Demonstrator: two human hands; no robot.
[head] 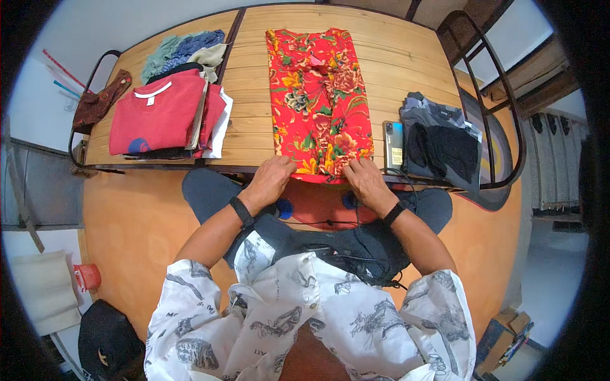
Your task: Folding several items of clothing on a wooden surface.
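Note:
A red floral garment (320, 102) lies folded into a long strip on the slatted wooden tabletop (405, 62), its near end at the front edge. My left hand (269, 178) grips the near left corner of the cloth. The near right corner is pinched by my right hand (367, 181). Between my hands the bottom hem curves slightly over the table edge. My fingertips are partly hidden against the fabric.
Left of the garment sits a stack of folded clothes (155, 116), with a loose pile of garments (183, 52) behind it. A smartphone (393, 143) and dark folded clothes (441, 138) lie at the right. Metal rails (505, 95) bound the table's ends. A cable (412, 183) hangs near my right hand.

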